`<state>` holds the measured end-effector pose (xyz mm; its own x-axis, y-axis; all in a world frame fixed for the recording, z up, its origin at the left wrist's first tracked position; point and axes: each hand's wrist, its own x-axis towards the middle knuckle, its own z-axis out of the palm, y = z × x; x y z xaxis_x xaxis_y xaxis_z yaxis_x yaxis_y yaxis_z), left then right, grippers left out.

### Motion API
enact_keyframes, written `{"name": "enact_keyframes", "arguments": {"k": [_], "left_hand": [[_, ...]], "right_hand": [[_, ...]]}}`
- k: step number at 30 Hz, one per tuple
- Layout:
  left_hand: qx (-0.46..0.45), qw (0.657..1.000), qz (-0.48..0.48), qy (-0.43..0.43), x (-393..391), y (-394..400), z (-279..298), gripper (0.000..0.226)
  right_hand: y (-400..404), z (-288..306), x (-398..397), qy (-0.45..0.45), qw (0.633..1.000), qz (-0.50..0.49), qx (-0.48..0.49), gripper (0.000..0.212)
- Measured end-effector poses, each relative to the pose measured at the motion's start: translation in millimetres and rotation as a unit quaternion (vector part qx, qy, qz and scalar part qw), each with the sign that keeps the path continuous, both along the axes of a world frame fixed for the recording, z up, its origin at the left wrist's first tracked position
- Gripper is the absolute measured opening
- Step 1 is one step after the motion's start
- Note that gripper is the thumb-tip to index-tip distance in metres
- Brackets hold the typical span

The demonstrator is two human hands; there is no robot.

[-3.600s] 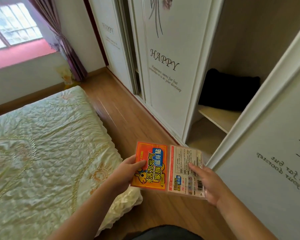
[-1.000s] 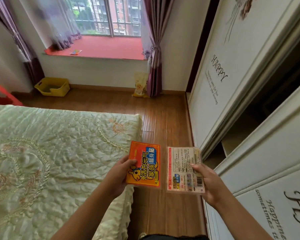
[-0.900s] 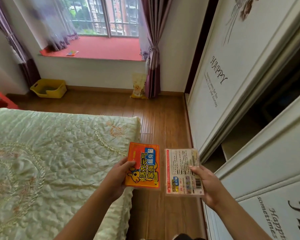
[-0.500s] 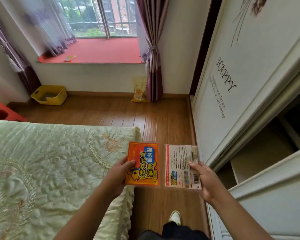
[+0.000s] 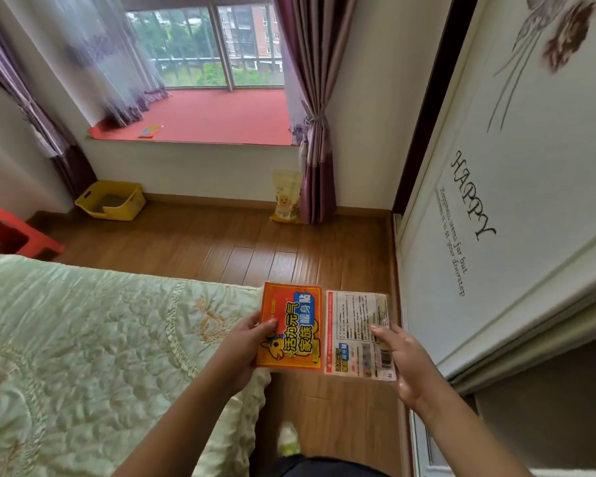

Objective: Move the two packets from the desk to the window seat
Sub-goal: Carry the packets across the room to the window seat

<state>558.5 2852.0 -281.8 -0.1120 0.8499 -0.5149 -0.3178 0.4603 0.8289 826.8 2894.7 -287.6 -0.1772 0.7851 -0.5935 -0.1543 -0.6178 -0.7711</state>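
Observation:
My left hand (image 5: 243,346) grips an orange packet (image 5: 291,327) with blue and yellow print, face up. Beside it, my right hand (image 5: 405,359) holds a pale packet (image 5: 355,328) showing fine print and a barcode. The two packets are side by side in front of me, above the wooden floor. The window seat (image 5: 217,117), covered in red, lies ahead under the window at the far end of the room.
A bed with a green quilt (image 5: 83,339) fills the left. White wardrobe doors (image 5: 496,201) run along the right. A yellow bin (image 5: 112,200), a red stool (image 5: 7,234) and a yellow bag (image 5: 286,197) by the curtain stand near the far wall. A small colourful item (image 5: 149,131) lies on the seat.
The view has turned from the wardrobe toward the window, and the window seat has come closer. Both hands keep the packets held side by side.

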Motion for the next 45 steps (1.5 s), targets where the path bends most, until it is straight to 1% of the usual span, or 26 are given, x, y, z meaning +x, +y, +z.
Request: {"name": "enact_keyframes", "arguments": {"k": [5, 12, 18, 25, 31, 35, 41, 45], "left_hand": [[-0.004, 1.0, 0.004, -0.011, -20.0, 51.4, -10.2, 0.022], [-0.001, 0.999, 0.019, -0.03, -70.3, 134.2, -23.0, 0.024], [0.007, 0.999, -0.008, -0.033, -112.3, 200.1, -18.5, 0.024], [0.007, 0.999, -0.006, -0.03, -142.6, 263.1, -10.8, 0.024], [-0.007, 0.999, 0.016, -0.027, -154.5, 324.9, -14.8, 0.024], [-0.015, 0.999, 0.045, -0.013, -158.4, 375.6, -15.3, 0.022], [-0.023, 0.996, 0.082, -0.007, -161.2, 451.4, -3.1, 0.024], [-0.013, 0.993, 0.117, -0.018, -164.5, 485.2, 1.7, 0.025]], "right_hand": [[56.5, -5.8, -14.9, -0.012, 1.0, 0.011, 0.0, 0.02], [148.7, -5.1, -55.1, -0.032, 0.999, 0.029, 0.011, 0.022], [219.6, 4.6, -99.0, -0.041, 0.998, 0.04, 0.026, 0.022], [286.9, 7.0, -128.1, -0.033, 0.998, 0.05, 0.028, 0.022], [355.5, -3.2, -141.8, -0.014, 0.998, 0.066, 0.016, 0.021], [418.9, -7.8, -154.0, -0.001, 0.996, 0.09, 0.012, 0.021], [518.2, -2.9, -168.0, 0.021, 0.991, 0.131, 0.01, 0.023], [568.5, 2.3, -181.2, 0.038, 0.987, 0.157, -0.001, 0.024]]}}
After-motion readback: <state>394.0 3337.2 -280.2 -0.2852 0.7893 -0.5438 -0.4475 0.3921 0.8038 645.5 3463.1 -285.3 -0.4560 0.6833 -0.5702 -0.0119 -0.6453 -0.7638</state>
